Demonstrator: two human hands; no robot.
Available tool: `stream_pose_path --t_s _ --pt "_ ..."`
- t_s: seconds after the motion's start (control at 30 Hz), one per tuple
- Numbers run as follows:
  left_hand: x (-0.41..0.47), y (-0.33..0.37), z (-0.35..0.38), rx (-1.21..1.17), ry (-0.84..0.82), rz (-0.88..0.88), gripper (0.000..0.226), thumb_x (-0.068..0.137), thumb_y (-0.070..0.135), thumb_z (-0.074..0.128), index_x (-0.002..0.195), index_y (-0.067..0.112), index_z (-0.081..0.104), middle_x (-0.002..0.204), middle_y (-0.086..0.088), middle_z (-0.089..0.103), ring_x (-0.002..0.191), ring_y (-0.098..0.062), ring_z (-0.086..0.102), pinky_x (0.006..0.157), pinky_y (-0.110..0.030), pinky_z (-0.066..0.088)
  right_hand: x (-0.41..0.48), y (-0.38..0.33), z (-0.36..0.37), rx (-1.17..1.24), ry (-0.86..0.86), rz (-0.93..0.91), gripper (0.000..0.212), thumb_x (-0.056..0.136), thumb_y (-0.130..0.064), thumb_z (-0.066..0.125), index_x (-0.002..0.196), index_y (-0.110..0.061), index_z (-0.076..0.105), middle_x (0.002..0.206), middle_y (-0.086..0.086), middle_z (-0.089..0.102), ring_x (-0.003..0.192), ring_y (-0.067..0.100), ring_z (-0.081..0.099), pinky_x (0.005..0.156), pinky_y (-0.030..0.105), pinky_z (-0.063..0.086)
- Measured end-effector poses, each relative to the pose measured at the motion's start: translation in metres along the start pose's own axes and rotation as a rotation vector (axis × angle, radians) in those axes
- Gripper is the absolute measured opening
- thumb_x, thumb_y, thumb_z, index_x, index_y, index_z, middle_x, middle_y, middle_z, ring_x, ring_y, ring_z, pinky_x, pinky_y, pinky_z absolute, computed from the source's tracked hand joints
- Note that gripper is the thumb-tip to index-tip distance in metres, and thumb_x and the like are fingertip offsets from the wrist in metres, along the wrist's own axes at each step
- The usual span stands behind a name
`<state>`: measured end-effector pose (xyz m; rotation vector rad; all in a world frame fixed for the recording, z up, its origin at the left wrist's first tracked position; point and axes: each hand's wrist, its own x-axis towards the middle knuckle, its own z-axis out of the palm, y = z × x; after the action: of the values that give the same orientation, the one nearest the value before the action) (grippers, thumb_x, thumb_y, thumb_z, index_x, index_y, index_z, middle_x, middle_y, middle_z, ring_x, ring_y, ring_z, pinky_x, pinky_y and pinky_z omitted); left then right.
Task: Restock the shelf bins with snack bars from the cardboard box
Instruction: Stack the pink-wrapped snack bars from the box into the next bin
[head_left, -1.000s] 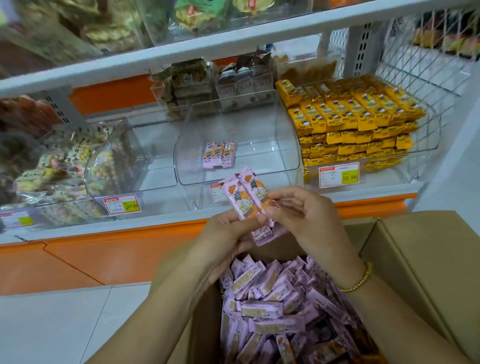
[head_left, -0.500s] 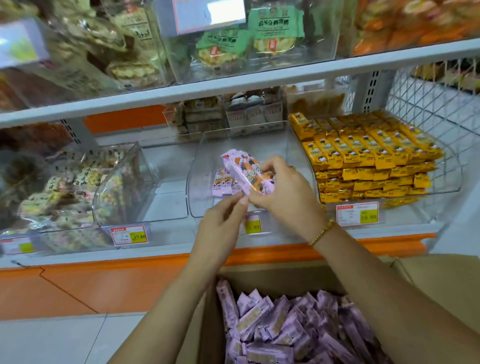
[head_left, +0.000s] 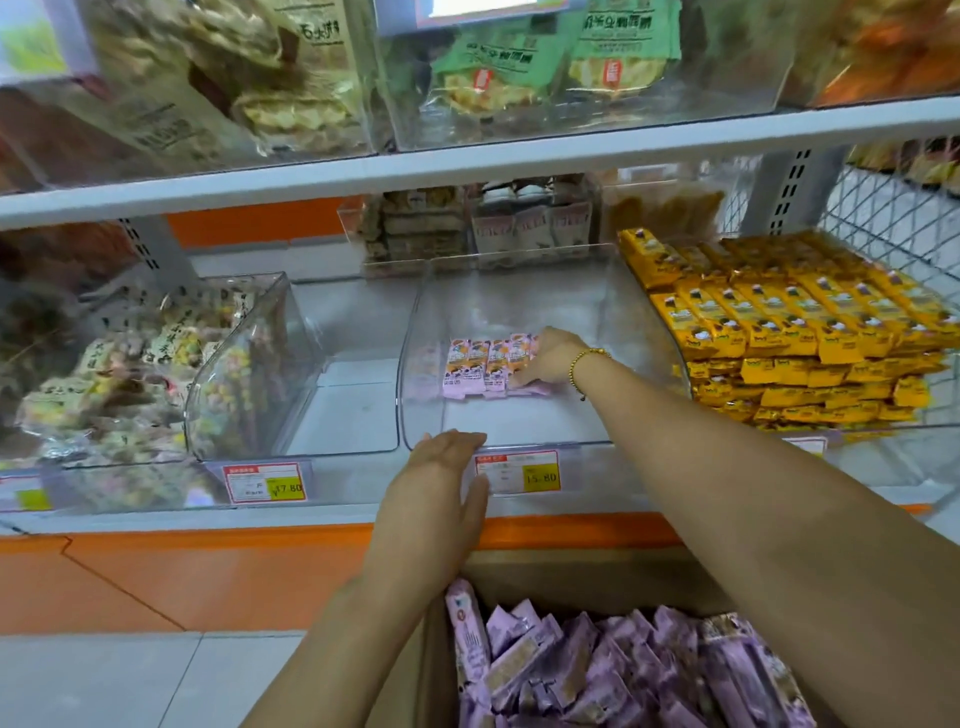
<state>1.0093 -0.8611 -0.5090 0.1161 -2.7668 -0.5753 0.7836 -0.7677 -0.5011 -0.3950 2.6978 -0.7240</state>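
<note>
A clear plastic bin (head_left: 415, 364) stands in the middle of the lower shelf. On its floor lies a short row of pink snack bars (head_left: 478, 364). My right hand (head_left: 550, 358) reaches inside the bin, and its fingers lie on the right end of that row, over one more pink bar. My left hand (head_left: 441, 478) rests flat against the bin's front lip, fingers straight, holding nothing. Below my arms the cardboard box (head_left: 571, 577) stands open, with several purple-wrapped snack bars (head_left: 597, 670) heaped inside.
A bin stacked high with yellow bars (head_left: 779, 322) is right of the clear bin. A bin of mixed sweets (head_left: 239, 374) is to its left. The upper shelf board (head_left: 467, 166) overhangs closely. Price tags (head_left: 519, 470) hang along the shelf front. Wire mesh (head_left: 893, 208) closes the right side.
My right hand carried the pink bars from above the box into the bin and set them beside the row. My left hand left the bars and moved to the bin's front lip.
</note>
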Motion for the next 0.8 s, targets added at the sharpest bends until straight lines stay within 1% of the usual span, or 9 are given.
stream_pose_path --t_s 0.07,0.13,0.23,0.33,0.4,0.5,0.63,0.7,0.8 --pt "0.000 0.001 -0.001 -0.006 0.004 0.012 0.041 0.092 0.018 0.056 0.134 0.016 0.053 0.138 -0.002 0.053 0.132 -0.017 0.042 0.109 -0.015 0.017 0.002 0.007 0.001 0.017 -0.060 -0.024 0.083 0.068 -0.037 0.083 0.133 -0.010 0.040 0.136 0.011 0.047 0.120 0.028 0.048 0.089 0.031 0.043" --pt "-0.001 0.002 -0.001 -0.017 -0.006 0.016 0.043 0.094 0.019 0.054 0.136 0.018 0.049 0.141 0.001 0.049 0.134 -0.015 0.038 0.109 -0.015 0.018 0.005 0.014 0.003 -0.063 -0.069 -0.017 0.096 0.064 -0.042 0.085 0.140 -0.014 0.034 0.144 0.015 0.031 0.127 0.032 0.043 0.103 0.037 0.040" --pt "-0.001 0.002 -0.001 -0.020 -0.025 0.003 0.046 0.095 0.021 0.052 0.140 0.021 0.043 0.144 0.003 0.044 0.137 -0.013 0.034 0.110 -0.016 0.017 0.009 0.013 0.011 -0.184 -0.014 -0.040 0.100 0.063 -0.044 0.085 0.143 -0.021 0.030 0.147 0.017 0.018 0.130 0.037 0.037 0.108 0.040 0.036" --pt "-0.002 0.002 -0.002 -0.035 -0.021 -0.002 0.045 0.095 0.020 0.052 0.139 0.020 0.044 0.143 0.003 0.046 0.135 -0.012 0.036 0.109 -0.017 0.020 0.011 0.006 0.021 -0.325 0.047 -0.204 0.093 0.071 -0.044 0.079 0.146 -0.034 0.026 0.152 0.016 0.014 0.138 0.040 0.017 0.111 0.048 0.032" --pt "-0.002 0.002 -0.002 -0.037 -0.021 -0.003 0.045 0.095 0.020 0.052 0.139 0.021 0.044 0.143 0.003 0.046 0.135 -0.012 0.035 0.109 -0.017 0.022 0.011 0.000 0.027 -0.418 0.026 -0.320 0.076 0.082 -0.040 0.069 0.145 -0.040 0.028 0.152 0.014 0.018 0.138 0.039 0.016 0.109 0.050 0.032" --pt "-0.003 0.001 -0.002 -0.042 -0.013 -0.011 0.046 0.095 0.021 0.052 0.140 0.022 0.043 0.144 0.004 0.044 0.136 -0.012 0.034 0.109 -0.018 0.022 0.013 -0.002 0.028 -0.497 -0.013 -0.366 0.057 0.095 -0.026 0.054 0.144 -0.044 0.030 0.152 0.010 0.022 0.138 0.036 0.017 0.109 0.050 0.030" --pt "-0.004 0.000 -0.002 -0.045 -0.008 0.001 0.046 0.095 0.021 0.052 0.140 0.022 0.042 0.145 0.004 0.043 0.139 -0.013 0.031 0.110 -0.015 0.016 0.018 0.003 0.028 -0.525 -0.031 -0.352 0.074 0.092 0.007 0.039 0.145 -0.043 0.028 0.156 0.013 0.016 0.141 0.039 0.011 0.112 0.050 0.026" --pt "-0.005 0.001 -0.002 -0.045 -0.004 0.014 0.046 0.095 0.020 0.053 0.140 0.021 0.043 0.144 0.004 0.044 0.138 -0.011 0.031 0.108 -0.010 0.011 0.019 0.004 0.030 -0.533 -0.051 -0.350 0.076 0.092 0.009 0.036 0.147 -0.043 0.024 0.157 0.015 0.012 0.143 0.040 0.008 0.114 0.050 0.021" --pt "-0.005 0.001 -0.001 -0.044 0.003 0.018 0.046 0.094 0.019 0.054 0.140 0.021 0.044 0.144 0.004 0.045 0.139 -0.011 0.030 0.107 -0.010 0.010 0.017 0.007 0.031 -0.486 -0.115 -0.350 0.066 0.098 -0.003 0.036 0.148 -0.043 0.019 0.160 0.011 0.003 0.145 0.038 0.002 0.116 0.048 0.012"
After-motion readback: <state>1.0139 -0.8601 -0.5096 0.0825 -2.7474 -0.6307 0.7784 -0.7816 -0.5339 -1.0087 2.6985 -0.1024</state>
